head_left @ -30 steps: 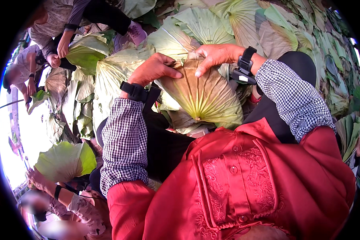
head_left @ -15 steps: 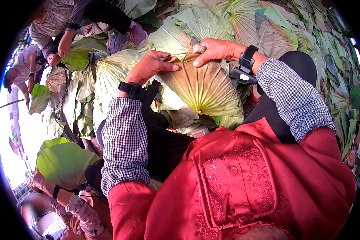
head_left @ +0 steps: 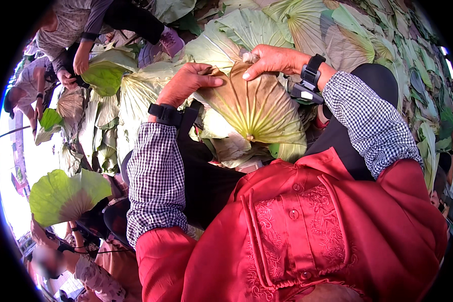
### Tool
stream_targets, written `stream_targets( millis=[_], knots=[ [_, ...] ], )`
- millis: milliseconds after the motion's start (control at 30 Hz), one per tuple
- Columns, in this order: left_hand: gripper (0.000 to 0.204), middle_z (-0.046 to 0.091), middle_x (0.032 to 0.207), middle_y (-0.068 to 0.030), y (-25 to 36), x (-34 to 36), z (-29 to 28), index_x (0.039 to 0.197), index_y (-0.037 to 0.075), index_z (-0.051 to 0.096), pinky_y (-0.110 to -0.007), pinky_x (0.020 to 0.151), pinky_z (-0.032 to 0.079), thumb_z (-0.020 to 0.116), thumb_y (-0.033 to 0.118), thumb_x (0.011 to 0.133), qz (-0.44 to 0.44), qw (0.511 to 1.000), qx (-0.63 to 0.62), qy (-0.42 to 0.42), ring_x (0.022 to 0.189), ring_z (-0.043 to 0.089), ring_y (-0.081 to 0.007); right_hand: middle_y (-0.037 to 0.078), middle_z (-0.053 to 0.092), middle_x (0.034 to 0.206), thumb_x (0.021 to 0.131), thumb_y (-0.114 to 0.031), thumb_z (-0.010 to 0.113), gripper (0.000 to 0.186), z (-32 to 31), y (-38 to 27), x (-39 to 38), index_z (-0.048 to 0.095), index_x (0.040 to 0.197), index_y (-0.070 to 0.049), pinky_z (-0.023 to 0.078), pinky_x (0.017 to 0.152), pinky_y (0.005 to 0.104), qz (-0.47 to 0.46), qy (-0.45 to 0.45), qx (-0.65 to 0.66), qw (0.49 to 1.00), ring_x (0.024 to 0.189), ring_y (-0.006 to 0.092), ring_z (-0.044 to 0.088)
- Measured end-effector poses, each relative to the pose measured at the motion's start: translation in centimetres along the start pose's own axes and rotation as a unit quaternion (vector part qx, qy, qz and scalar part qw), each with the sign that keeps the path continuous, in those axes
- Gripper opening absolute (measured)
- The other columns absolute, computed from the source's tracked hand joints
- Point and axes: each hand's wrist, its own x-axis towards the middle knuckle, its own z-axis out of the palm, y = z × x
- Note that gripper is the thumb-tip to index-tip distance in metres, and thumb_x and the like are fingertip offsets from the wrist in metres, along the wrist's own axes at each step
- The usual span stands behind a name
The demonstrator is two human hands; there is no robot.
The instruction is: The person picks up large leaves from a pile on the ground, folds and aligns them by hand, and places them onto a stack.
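Note:
A yellow-green lotus leaf (head_left: 259, 118), browned along its far edge, hangs between my two hands, its veins fanning out from a small pale stem stub. My left hand (head_left: 189, 83) pinches the leaf's far left edge between thumb and fingers. On the far right part of the same edge, my right hand (head_left: 274, 63) is closed, thumb pressed on the leaf's face. The fingers behind the leaf are partly hidden. Checked sleeve covers and black wrist straps cover both forearms. More pale leaves (head_left: 236, 146) lie beneath the held one, near my lap.
Overlapping lotus leaves (head_left: 332, 40) spread ahead and to the right. Co-workers sit at the left; one holds up a large green leaf (head_left: 68, 196), another handles a green leaf (head_left: 105, 70) at the far left. A purple shoe (head_left: 172, 41) rests among the leaves.
My hands and the held leaf have barely moved. At lower left, a co-worker's green leaf has moved up and left. The far-left co-worker's leaf has shifted slightly.

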Motion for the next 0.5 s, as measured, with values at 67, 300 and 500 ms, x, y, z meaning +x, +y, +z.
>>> stream_targets(
  millis=[67,300,500],
  knots=[
    [0.031,0.068,0.092,-0.0032,-0.2,0.0,0.0,0.103,-0.001,0.067,-0.023,0.082,0.044,0.074,0.015,0.076,0.002,1.000,-0.003,0.001,0.083,0.059,-0.0102,0.002,0.066,0.085,0.073,-0.019,0.078,0.033,0.0,0.0,0.0,0.066,0.097,0.000,0.047,0.068,0.0247,-0.004,-0.012,0.025,1.000,0.075,0.0101,0.059],
    [0.037,0.068,0.094,-0.0037,-0.4,-0.1,-0.3,0.106,-0.001,0.066,-0.024,0.084,0.043,0.075,0.017,0.075,-0.001,1.000,-0.008,-0.001,0.086,0.059,-0.0113,0.004,0.066,0.092,0.073,-0.016,0.077,0.038,-0.3,0.4,0.1,0.063,0.105,0.001,0.048,0.071,0.0257,-0.004,-0.009,0.037,0.999,0.078,0.0109,0.060],
    [0.064,0.065,0.102,-0.0078,0.3,-0.3,0.4,0.116,-0.006,0.058,-0.026,0.084,0.044,0.083,0.020,0.064,0.004,0.993,0.087,-0.080,0.093,0.058,-0.0152,-0.001,0.063,0.081,0.074,-0.020,0.077,0.027,0.8,-0.9,-0.9,0.066,0.089,0.000,0.044,0.066,0.0234,-0.009,0.006,0.036,0.999,0.071,0.0076,0.055]
  ],
)
